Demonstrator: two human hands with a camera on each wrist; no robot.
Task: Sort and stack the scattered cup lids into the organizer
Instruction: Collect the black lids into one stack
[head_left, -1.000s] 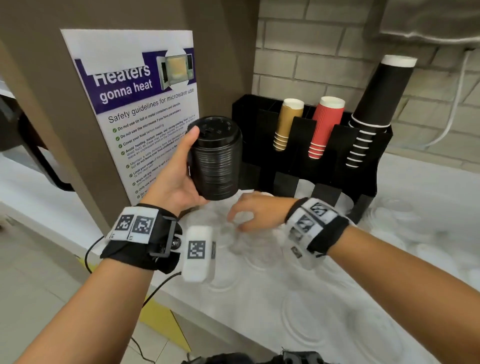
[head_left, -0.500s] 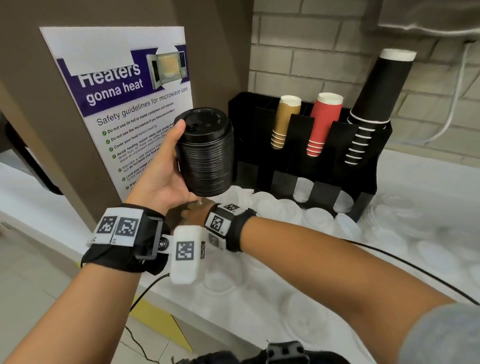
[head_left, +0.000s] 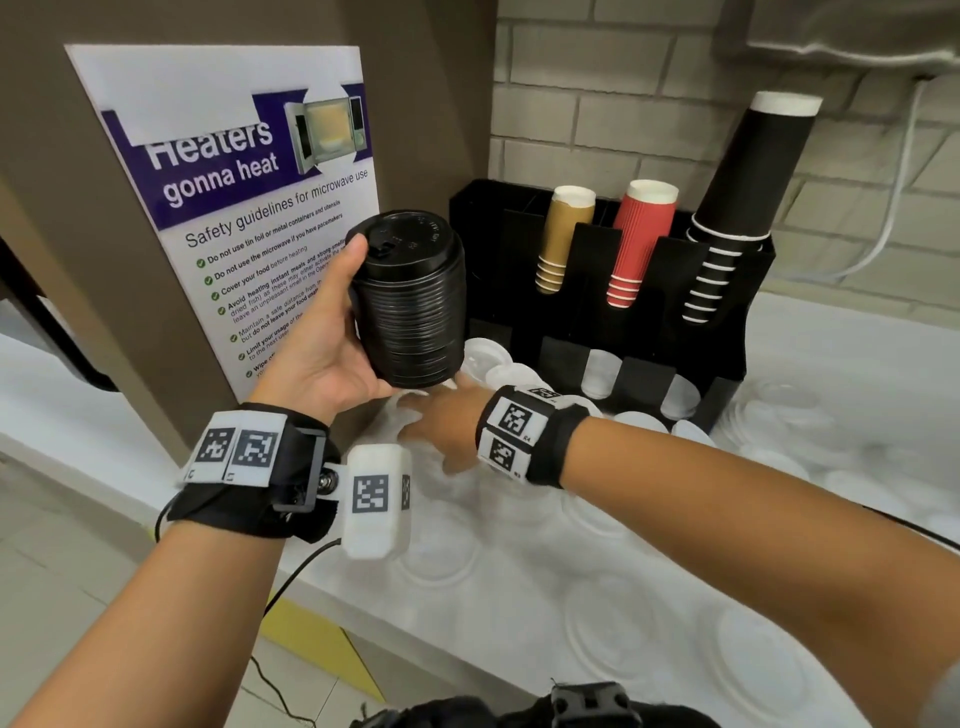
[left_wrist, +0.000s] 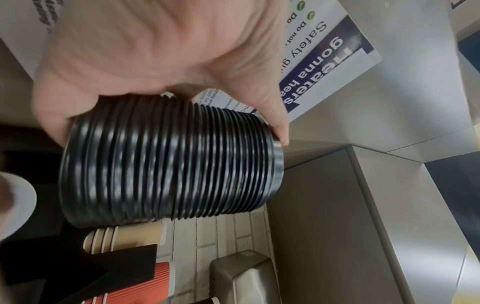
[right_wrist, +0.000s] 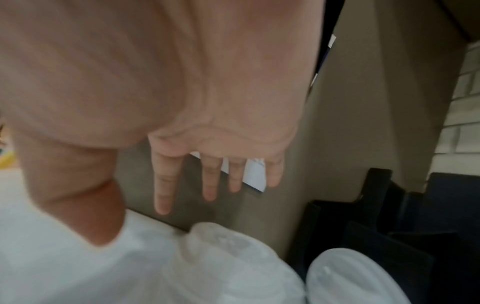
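Note:
My left hand (head_left: 332, 332) grips a tall stack of black cup lids (head_left: 415, 301) in the air, left of the black organizer (head_left: 727, 332); in the left wrist view the thumb and fingers (left_wrist: 278, 123) curl round the stack of black lids (left_wrist: 171, 164). My right hand (head_left: 441, 421) reaches under that stack, low over the white counter, fingers (right_wrist: 163, 185) straight and spread, holding nothing. White lids (head_left: 488, 358) lie by the organizer's base, and clear lids (right_wrist: 233, 257) sit just below the right hand. Several clear lids (head_left: 613, 623) are scattered over the counter.
The organizer holds upside-down stacks of tan cups (head_left: 563, 234), red cups (head_left: 639, 239) and black cups (head_left: 737, 208); white lids stand in its lower slots (head_left: 597, 371). A microwave safety poster (head_left: 234, 208) hangs on the brown panel at left. The counter edge (head_left: 363, 618) runs below my wrists.
My right hand has slid left across the counter, from the clear lids in the middle to beneath the black stack. The left hand has kept the stack at about the same height.

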